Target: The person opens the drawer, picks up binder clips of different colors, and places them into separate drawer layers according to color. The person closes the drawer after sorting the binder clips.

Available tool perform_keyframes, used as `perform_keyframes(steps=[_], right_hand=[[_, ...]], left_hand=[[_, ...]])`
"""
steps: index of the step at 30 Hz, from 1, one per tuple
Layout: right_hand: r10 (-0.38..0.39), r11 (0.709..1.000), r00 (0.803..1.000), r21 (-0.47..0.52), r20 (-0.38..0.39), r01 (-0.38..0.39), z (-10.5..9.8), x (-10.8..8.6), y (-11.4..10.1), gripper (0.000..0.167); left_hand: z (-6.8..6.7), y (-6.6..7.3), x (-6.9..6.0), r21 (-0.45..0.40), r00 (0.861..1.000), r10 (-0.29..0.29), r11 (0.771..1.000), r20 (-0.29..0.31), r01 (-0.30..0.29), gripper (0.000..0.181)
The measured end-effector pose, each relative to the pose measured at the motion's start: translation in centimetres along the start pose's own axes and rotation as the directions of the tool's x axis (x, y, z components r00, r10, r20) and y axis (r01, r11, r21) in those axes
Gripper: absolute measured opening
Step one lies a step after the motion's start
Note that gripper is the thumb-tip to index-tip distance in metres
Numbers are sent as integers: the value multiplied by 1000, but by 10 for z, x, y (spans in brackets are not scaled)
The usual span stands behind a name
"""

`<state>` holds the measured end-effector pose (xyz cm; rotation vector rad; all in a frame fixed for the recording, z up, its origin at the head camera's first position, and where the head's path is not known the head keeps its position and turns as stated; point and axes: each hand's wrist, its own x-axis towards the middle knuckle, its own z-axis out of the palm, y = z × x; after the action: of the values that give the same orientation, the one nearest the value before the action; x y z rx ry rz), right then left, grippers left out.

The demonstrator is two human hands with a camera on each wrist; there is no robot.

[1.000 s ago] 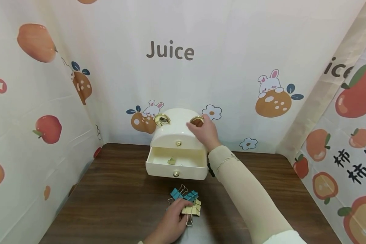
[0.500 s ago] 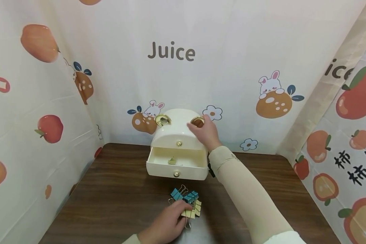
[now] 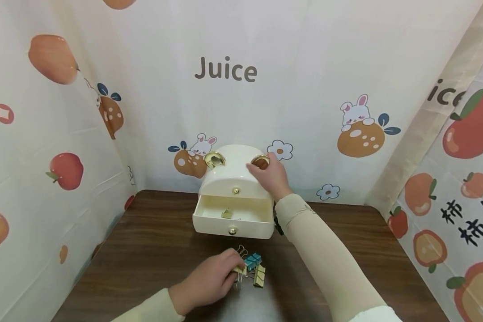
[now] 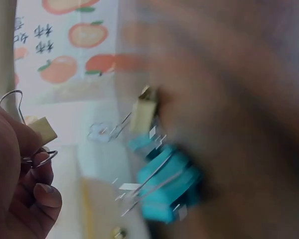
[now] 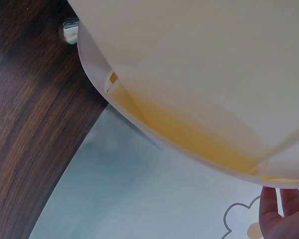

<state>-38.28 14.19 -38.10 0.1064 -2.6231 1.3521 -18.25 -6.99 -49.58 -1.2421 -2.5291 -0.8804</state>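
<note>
Above the table, my left hand (image 3: 209, 277) pinches a yellow binder clip (image 3: 239, 270); in the left wrist view the clip (image 4: 43, 130) sits between thumb and fingers. Just right of that hand lie a blue clip (image 3: 253, 260) and another yellow clip (image 3: 259, 276). Behind them stands a white rounded box (image 3: 237, 170), its lower drawer (image 3: 225, 226) pulled out with a small yellow-green clip (image 3: 226, 213) inside. My right hand (image 3: 274, 176) grips the box's right gold-rimmed ear (image 3: 260, 161). In the right wrist view, its fingers (image 5: 269, 206) touch the box's edge.
The dark wooden table (image 3: 153, 250) is bounded by a printed fabric backdrop (image 3: 225, 107) behind and at both sides. The box stands near the table's back edge, with a second, closed upper drawer (image 3: 221, 188).
My left hand has shifted left and slightly up, lifting one yellow clip away from the others, and now covers the left blue clip. The right hand and the box look the same.
</note>
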Motion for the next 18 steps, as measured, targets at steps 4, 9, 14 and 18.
perform_keyframes(steps=[4, 9, 14, 18], right_hand=[[4, 1000, 1000, 4, 3, -4, 0, 1, 1, 65], [8, 1000, 1000, 15, -1, -8, 0, 2, 4, 65], [2, 1000, 1000, 16, -1, -2, 1, 3, 4, 65], [-5, 1000, 1000, 17, -4, 5, 2, 3, 4, 63]], left_hand=[[-21, -5, 11, 10, 999, -2, 1000, -42, 3, 20], [-44, -11, 24, 71, 989, 64, 996, -130, -55, 18], [-68, -12, 38, 134, 984, 20, 991, -179, 4, 15], [-81, -15, 48, 169, 979, -34, 983, -199, 69, 16]])
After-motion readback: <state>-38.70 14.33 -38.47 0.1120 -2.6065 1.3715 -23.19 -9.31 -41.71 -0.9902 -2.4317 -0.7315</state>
